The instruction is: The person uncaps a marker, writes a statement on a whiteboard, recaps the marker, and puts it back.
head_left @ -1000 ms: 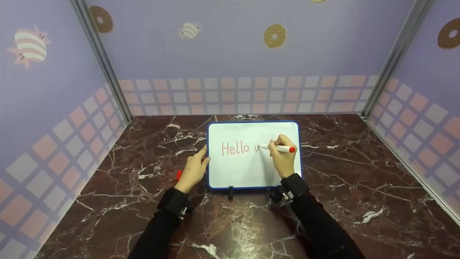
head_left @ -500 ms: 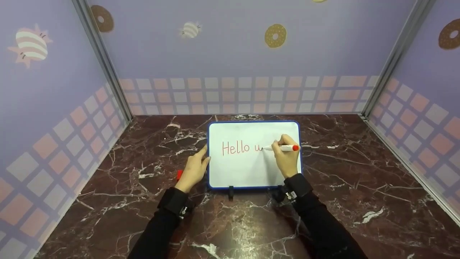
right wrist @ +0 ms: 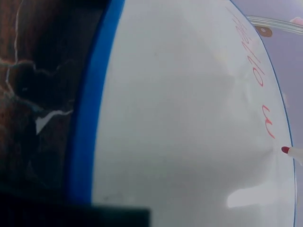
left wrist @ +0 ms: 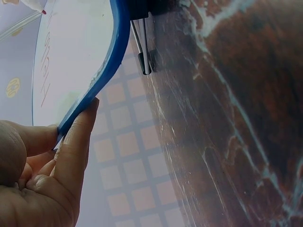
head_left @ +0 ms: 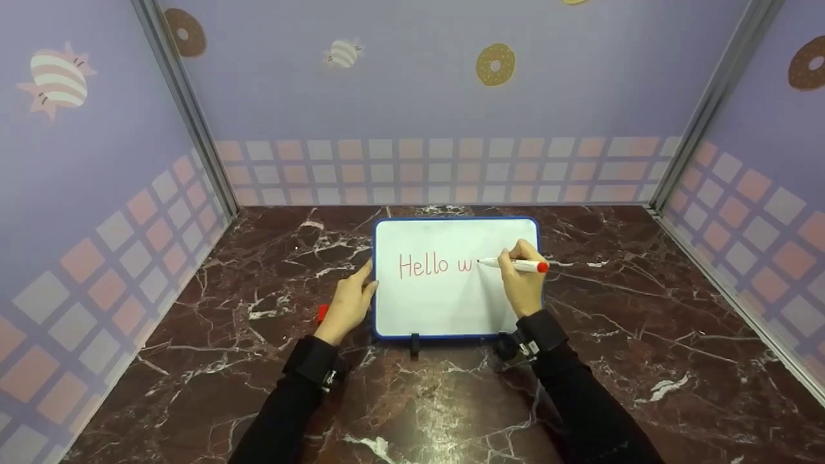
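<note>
A blue-framed whiteboard stands on the table, bearing "Hello w" in red handwriting. My left hand holds its left edge; the left wrist view has the thumb on the front and fingers behind the blue frame. My right hand pinches a white marker with a red end, its tip just right of the "w". In the right wrist view the marker's red tip is close over the board past the "w", and the hand itself is out of sight.
Black stand feet support the board's lower edge. A red object lies partly hidden behind the left wrist on the dark marbled table. Patterned purple walls enclose the back and both sides.
My right hand has moved rightward with the marker, and the "u"-like stroke has become a "w". The left hand stays at the board's edge.
</note>
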Demonstrator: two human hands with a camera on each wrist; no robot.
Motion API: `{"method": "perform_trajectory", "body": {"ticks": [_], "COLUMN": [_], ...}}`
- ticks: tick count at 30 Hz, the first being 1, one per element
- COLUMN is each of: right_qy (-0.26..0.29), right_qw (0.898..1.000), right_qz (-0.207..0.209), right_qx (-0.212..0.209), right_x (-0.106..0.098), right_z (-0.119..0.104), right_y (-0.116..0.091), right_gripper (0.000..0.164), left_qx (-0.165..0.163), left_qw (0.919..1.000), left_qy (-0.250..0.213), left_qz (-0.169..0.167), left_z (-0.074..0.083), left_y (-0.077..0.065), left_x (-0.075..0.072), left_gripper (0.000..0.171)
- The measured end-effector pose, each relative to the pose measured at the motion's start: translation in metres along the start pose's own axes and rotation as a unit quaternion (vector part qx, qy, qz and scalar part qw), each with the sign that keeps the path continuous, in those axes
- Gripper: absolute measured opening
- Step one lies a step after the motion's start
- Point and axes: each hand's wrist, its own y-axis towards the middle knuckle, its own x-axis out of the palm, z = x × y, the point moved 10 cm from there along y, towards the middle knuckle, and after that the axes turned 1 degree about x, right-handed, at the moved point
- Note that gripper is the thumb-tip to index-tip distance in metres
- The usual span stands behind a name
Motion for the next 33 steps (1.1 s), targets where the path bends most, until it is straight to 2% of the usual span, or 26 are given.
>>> {"method": "perform_trajectory", "body": {"ticks": [8,16,20,24,33], "right_qy": [-0.013,-0.014,-0.022,-0.025,0.015], "right_qw": [1.000,1.000,0.999,1.000,1.000], "right_qz": [-0.010,0.013,0.011,0.001,0.000], "right_qx": [-0.002,-0.025,-0.024,-0.014,0.019], "right_x": [0.0024,-0.0013,-0.0008,0.0023,0.0059], "right_z": [-0.0011,-0.0075,-0.0090,-0.0088,-0.0020], "right_y": [-0.0022,-0.0009,-0.0018,-0.0025,-0.0007], "right_gripper": [0.027,0.027,0.029,0.029,0.027], "left_qx": [0.004,0.012,0.009,0.014,0.011], "left_qw": [1.0000,0.9999,1.0000,0.9999,0.9999], "left_qy": [0.006,0.001,-0.001,-0.002,-0.008], "left_qz": [0.002,0.003,0.001,0.005,0.000], "left_z": [-0.0009,0.0016,0.0012,0.0027,0.0027], "left_y": [-0.0009,0.0001,-0.0006,-0.0013,-0.0007], "left_x": [0.0001,-0.0009,-0.0008,-0.0017,-0.0013], "left_gripper": [0.051,0.051,0.051,0.051,0.050]}}
